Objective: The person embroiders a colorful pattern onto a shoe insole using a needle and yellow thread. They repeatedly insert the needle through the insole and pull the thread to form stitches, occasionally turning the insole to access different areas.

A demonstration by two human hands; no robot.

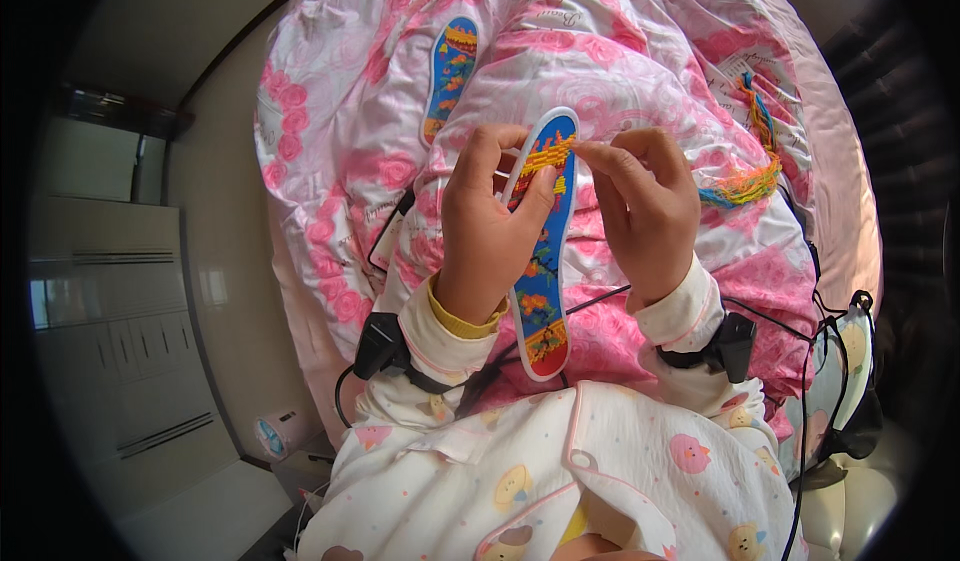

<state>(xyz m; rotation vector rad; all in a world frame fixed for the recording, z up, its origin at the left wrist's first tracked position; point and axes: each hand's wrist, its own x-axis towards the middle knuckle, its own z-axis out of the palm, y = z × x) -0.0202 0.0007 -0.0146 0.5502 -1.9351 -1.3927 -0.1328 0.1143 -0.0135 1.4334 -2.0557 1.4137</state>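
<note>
My left hand (491,220) grips a blue embroidered shoe insole (551,250) with a white edge, its thumb on the stitched yellow and red part. The insole lies lengthwise before me, stitched with orange flowers and a red heel end. At its upper right edge are the thumb and forefinger of my right hand (641,205), pinched together; whether a needle or thread is between them is too small to tell. A second, similar insole (452,81) rests on the quilt beyond my left hand. To the right of my right hand lies a bundle of multicoloured embroidery threads (757,178).
A pink and white floral quilt (600,58) spreads in rumpled folds over the bed. A dark-edged flat object (390,235) lies partly hidden left of my left hand. Black cables (804,411) run at the right, near a bag-like item (855,351).
</note>
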